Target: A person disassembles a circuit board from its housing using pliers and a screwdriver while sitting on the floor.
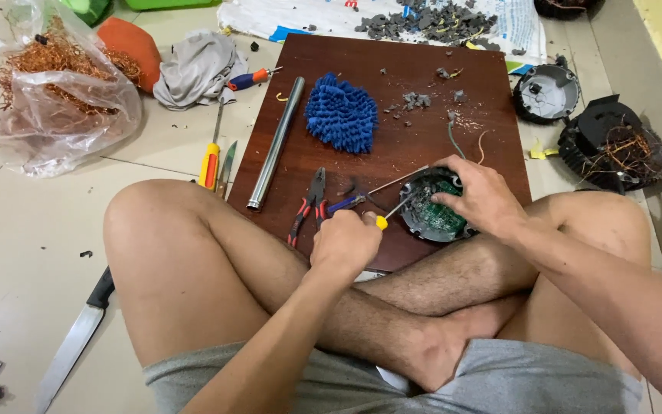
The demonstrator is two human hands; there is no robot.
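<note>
Sitting cross-legged, the person's left hand (344, 244) is gripping a yellow-handled screwdriver (392, 212), tip in a round housing with green circuit board (432, 207). Right hand (478, 195) is clasping that housing on the near edge of the wooden board (392, 100). Pliers (308, 205) lying just left.

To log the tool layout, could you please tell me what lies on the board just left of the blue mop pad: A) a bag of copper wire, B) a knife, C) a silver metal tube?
C: the silver metal tube lies lengthwise on the wooden board beside the blue mop pad.
</note>
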